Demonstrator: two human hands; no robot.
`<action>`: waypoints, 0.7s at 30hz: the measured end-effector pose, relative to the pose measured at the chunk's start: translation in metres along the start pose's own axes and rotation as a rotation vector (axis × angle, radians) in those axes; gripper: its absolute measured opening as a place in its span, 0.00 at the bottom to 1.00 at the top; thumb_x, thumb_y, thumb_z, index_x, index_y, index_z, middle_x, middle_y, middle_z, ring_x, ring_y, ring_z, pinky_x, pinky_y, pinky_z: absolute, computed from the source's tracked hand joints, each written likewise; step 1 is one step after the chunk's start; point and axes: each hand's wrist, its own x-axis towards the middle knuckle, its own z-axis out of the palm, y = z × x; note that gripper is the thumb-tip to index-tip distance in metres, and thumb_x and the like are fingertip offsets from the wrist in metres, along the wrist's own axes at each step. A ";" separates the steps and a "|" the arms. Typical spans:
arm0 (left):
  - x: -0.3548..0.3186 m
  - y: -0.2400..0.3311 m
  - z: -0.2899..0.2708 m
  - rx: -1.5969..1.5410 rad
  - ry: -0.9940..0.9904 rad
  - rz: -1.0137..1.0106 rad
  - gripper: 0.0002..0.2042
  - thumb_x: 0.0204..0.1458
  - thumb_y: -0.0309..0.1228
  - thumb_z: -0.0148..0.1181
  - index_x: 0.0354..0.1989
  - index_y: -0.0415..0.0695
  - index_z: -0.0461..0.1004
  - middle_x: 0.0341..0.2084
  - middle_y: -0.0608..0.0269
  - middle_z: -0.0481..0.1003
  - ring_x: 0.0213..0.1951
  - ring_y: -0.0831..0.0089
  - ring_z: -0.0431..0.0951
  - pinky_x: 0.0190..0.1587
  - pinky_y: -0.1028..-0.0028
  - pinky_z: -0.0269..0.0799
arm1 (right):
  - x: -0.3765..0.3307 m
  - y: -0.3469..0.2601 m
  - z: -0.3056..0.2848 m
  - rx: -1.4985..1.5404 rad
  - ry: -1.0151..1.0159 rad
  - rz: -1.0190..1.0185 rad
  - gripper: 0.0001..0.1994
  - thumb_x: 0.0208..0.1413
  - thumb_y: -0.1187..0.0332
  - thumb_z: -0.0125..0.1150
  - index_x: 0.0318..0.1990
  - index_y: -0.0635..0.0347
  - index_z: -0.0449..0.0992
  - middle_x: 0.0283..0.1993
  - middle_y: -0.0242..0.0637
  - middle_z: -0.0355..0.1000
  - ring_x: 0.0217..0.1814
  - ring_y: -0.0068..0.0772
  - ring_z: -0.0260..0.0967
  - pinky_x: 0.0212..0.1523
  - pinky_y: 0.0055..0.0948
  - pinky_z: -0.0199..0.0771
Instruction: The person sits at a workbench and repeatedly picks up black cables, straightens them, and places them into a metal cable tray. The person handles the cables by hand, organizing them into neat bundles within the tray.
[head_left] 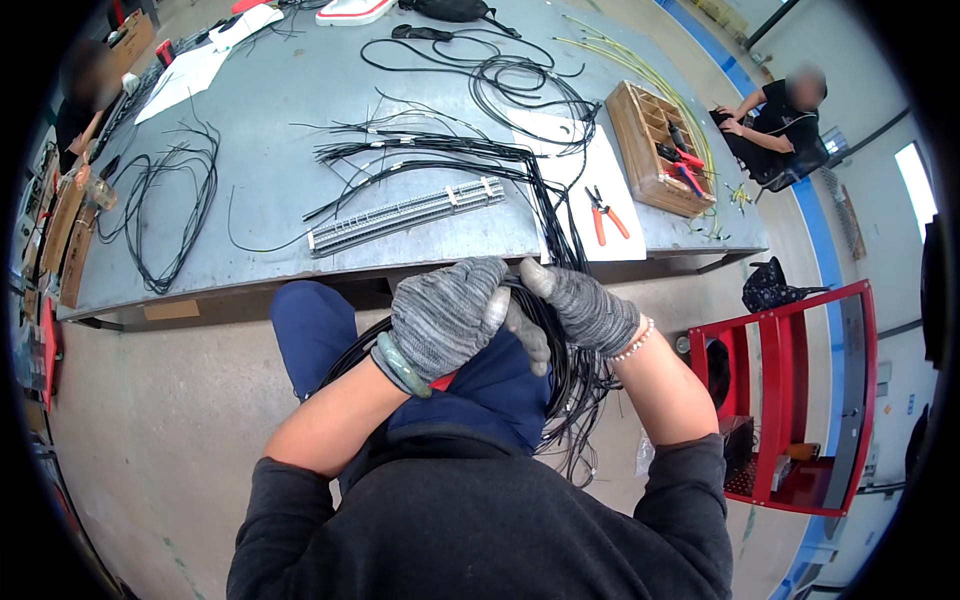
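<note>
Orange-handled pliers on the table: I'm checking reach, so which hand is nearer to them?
Right. The right hand is below the orange-handled pliers in the picture; the left hand is farther off, below and well to their left.

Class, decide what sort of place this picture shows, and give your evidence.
Probably a wiring workshop or cable-assembly area: black cables lie bundled on a large grey workbench, near orange-handled pliers and a wooden tool box.
</note>
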 end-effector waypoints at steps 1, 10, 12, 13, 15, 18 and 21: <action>-0.002 0.001 -0.003 -0.017 -0.011 0.013 0.13 0.53 0.38 0.51 0.40 0.43 0.73 0.31 0.58 0.77 0.30 0.63 0.79 0.32 0.66 0.74 | -0.001 0.004 0.000 0.143 -0.053 0.075 0.30 0.61 0.40 0.39 0.37 0.62 0.72 0.14 0.31 0.62 0.13 0.22 0.61 0.17 0.25 0.70; -0.012 -0.008 -0.002 0.007 0.114 0.271 0.18 0.38 0.38 0.62 0.38 0.44 0.72 0.33 0.58 0.75 0.30 0.63 0.78 0.25 0.67 0.71 | -0.004 0.015 0.012 0.230 -0.133 0.029 0.35 0.55 0.34 0.41 0.36 0.63 0.72 0.13 0.25 0.56 0.09 0.17 0.53 0.09 0.20 0.60; -0.011 -0.008 0.000 -0.027 0.135 0.285 0.20 0.33 0.38 0.66 0.36 0.45 0.71 0.33 0.58 0.74 0.28 0.62 0.77 0.22 0.68 0.70 | -0.006 0.010 0.016 0.168 -0.098 0.034 0.35 0.54 0.33 0.42 0.36 0.63 0.72 0.13 0.25 0.56 0.10 0.17 0.52 0.10 0.20 0.58; -0.012 -0.006 -0.001 -0.037 0.127 0.271 0.19 0.33 0.37 0.66 0.36 0.45 0.72 0.33 0.59 0.74 0.28 0.63 0.77 0.22 0.68 0.70 | -0.008 0.009 0.018 0.142 -0.058 0.033 0.35 0.54 0.32 0.42 0.36 0.63 0.73 0.13 0.25 0.56 0.10 0.17 0.52 0.10 0.20 0.57; -0.012 -0.003 -0.005 -0.050 0.141 0.249 0.17 0.35 0.36 0.65 0.35 0.44 0.73 0.31 0.59 0.75 0.27 0.62 0.77 0.23 0.69 0.70 | -0.011 0.012 0.025 0.099 0.012 0.033 0.35 0.53 0.32 0.43 0.36 0.62 0.73 0.14 0.25 0.56 0.10 0.17 0.52 0.11 0.19 0.55; -0.008 0.006 -0.011 -0.126 0.176 0.174 0.13 0.40 0.34 0.63 0.34 0.44 0.74 0.28 0.58 0.75 0.26 0.61 0.77 0.24 0.68 0.71 | -0.013 0.017 0.035 0.106 0.094 -0.031 0.32 0.55 0.34 0.42 0.28 0.59 0.70 0.14 0.26 0.57 0.11 0.19 0.54 0.13 0.19 0.55; -0.006 0.013 -0.008 -0.273 0.119 0.009 0.10 0.48 0.35 0.56 0.35 0.43 0.74 0.27 0.57 0.75 0.27 0.59 0.77 0.27 0.67 0.72 | -0.008 0.036 0.045 0.008 0.341 -0.189 0.29 0.59 0.39 0.41 0.25 0.57 0.66 0.15 0.29 0.60 0.13 0.21 0.58 0.14 0.20 0.58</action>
